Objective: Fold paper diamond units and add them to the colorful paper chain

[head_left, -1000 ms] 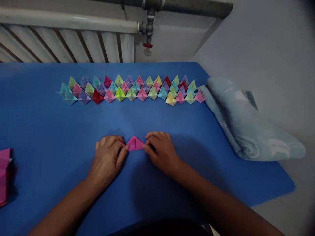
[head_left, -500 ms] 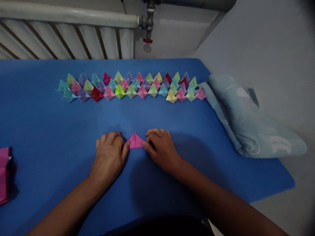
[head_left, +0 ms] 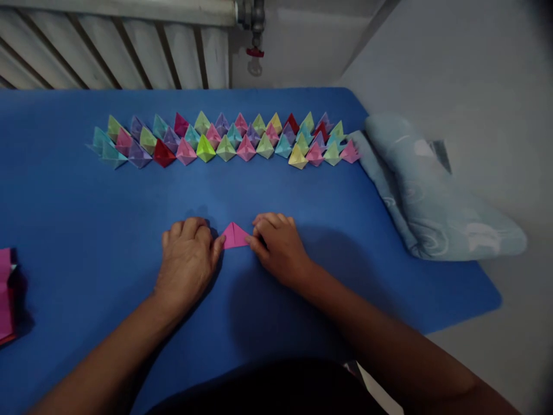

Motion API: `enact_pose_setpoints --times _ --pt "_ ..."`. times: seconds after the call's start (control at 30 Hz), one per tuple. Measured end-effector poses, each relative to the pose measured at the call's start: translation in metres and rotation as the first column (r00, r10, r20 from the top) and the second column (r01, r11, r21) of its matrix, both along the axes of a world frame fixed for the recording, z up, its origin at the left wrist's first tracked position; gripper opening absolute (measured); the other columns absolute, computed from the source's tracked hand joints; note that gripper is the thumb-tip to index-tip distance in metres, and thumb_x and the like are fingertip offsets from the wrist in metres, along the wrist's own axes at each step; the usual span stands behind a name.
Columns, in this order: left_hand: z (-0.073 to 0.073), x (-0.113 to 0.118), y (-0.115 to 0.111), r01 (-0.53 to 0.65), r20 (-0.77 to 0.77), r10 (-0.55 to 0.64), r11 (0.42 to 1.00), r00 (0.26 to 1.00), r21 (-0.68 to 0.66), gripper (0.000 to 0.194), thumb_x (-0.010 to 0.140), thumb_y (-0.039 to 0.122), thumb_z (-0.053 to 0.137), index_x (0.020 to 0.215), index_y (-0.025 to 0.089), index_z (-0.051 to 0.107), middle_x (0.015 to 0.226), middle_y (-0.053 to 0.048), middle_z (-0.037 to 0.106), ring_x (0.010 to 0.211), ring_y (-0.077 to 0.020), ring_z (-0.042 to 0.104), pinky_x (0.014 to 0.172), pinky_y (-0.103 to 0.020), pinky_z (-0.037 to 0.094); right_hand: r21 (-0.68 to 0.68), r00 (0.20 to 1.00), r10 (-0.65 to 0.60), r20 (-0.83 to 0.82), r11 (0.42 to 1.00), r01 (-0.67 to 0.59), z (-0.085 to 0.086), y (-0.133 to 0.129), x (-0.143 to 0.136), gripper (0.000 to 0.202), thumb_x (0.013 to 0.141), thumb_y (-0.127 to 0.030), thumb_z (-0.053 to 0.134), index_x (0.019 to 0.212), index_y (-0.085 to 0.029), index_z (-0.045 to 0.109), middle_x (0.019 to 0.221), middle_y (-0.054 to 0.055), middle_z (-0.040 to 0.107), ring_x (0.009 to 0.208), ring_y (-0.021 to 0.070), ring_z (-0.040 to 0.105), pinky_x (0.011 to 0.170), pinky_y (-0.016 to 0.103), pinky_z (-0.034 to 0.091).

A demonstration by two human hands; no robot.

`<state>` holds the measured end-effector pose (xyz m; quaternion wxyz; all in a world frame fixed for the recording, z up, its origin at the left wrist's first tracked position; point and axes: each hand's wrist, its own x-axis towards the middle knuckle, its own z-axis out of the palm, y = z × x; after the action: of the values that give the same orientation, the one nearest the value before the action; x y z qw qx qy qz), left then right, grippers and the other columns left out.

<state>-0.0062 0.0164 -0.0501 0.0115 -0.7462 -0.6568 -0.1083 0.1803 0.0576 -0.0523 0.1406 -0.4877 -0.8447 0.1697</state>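
A small pink folded paper triangle (head_left: 234,236) lies flat on the blue mat (head_left: 129,207). My left hand (head_left: 188,259) presses its left corner with curled fingers. My right hand (head_left: 276,248) pinches its right corner. Farther back, a long band of several finished folded paper pieces (head_left: 224,141) in pink, green, teal, purple, red and yellow runs across the mat.
A stack of pink paper (head_left: 6,300) sits at the mat's left edge. A rolled light-blue cloth (head_left: 432,196) lies along the mat's right side. A radiator (head_left: 116,52) with a pipe valve (head_left: 254,52) stands behind the mat.
Both hands stay on the pink triangle and hardly shift. The view has tilted down, so everything sits a little higher in the frame.
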Motion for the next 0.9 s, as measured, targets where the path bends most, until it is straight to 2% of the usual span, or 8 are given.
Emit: enact_pose_setpoints --times 0.13,0.3,0.47,0.63,0.7,0.8,0.9 --pt "-0.001 0.000 0.000 -0.001 0.021 0.000 1.000 1.000 0.016 0.033 0.094 0.038 0.047 0.083 0.014 0.067 0.105 -0.016 0.064 0.089 -0.0304 0.055 0.073 -0.044 0.041 0.109 0.991 0.131 0.024 0.985 -0.133 -0.003 -0.001 0.001 0.018 0.095 -0.019 0.049 0.102 -0.022 0.066 0.104 0.005 0.064 0.089 0.0191 0.050 0.078 0.034 0.030" --pt "-0.001 0.000 -0.001 0.002 0.037 -0.003 1.000 0.999 0.019 0.032 0.094 0.038 0.048 0.082 0.015 0.067 0.103 -0.016 0.064 0.089 -0.0317 0.055 0.072 -0.044 0.041 0.198 0.954 0.298 0.042 0.933 -0.301 -0.008 -0.002 0.004 0.033 0.098 -0.015 0.041 0.109 -0.030 0.068 0.103 0.002 0.065 0.086 0.0176 0.047 0.079 0.036 0.029" --pt "0.000 0.001 0.000 -0.001 0.071 0.001 1.000 0.997 -0.003 0.034 0.095 0.037 0.046 0.086 0.013 0.068 0.104 -0.017 0.064 0.091 -0.0323 0.055 0.074 -0.046 0.042 0.167 0.945 0.326 0.039 0.930 -0.328 -0.006 -0.002 0.008 0.032 0.099 -0.019 0.042 0.113 -0.033 0.067 0.106 0.002 0.065 0.086 0.0189 0.047 0.079 0.037 0.029" --pt "-0.003 0.001 -0.005 0.027 0.012 -0.029 0.995 1.000 0.098 0.029 0.095 0.033 0.046 0.088 0.014 0.067 0.102 -0.016 0.065 0.087 -0.0299 0.055 0.071 -0.044 0.042 0.120 0.946 0.311 0.094 0.940 -0.321 -0.002 -0.003 0.009 0.033 0.100 -0.020 0.042 0.117 -0.035 0.065 0.113 0.002 0.064 0.091 0.0204 0.048 0.081 0.037 0.029" --pt "-0.004 0.001 -0.010 0.098 0.021 -0.103 0.982 0.994 0.162 0.025 0.096 0.025 0.045 0.096 0.015 0.067 0.104 -0.015 0.066 0.090 -0.0293 0.056 0.072 -0.043 0.043 0.105 0.945 0.310 0.106 0.941 -0.321 -0.001 -0.004 0.010 0.034 0.099 -0.020 0.042 0.120 -0.036 0.064 0.115 0.001 0.064 0.092 0.0203 0.048 0.081 0.037 0.029" --pt "-0.006 0.003 -0.018 0.270 0.025 -0.279 0.943 0.960 0.194 0.031 0.097 0.015 0.039 0.114 0.015 0.064 0.108 -0.016 0.067 0.093 -0.0275 0.058 0.075 -0.042 0.045 0.102 0.945 0.308 0.113 0.942 -0.319 -0.001 -0.004 0.010 0.037 0.099 -0.017 0.042 0.123 -0.037 0.062 0.116 0.001 0.063 0.094 0.0202 0.048 0.081 0.038 0.029" --pt "-0.009 0.005 -0.022 0.319 0.015 -0.326 0.933 0.945 0.166 0.039 0.095 0.009 0.033 0.125 0.010 0.058 0.116 -0.020 0.066 0.092 -0.0277 0.060 0.075 -0.044 0.046 0.099 0.945 0.310 0.110 0.942 -0.320 -0.002 -0.004 0.010 0.039 0.098 -0.016 0.042 0.125 -0.037 0.060 0.116 0.002 0.062 0.094 0.0203 0.047 0.081 0.038 0.029"
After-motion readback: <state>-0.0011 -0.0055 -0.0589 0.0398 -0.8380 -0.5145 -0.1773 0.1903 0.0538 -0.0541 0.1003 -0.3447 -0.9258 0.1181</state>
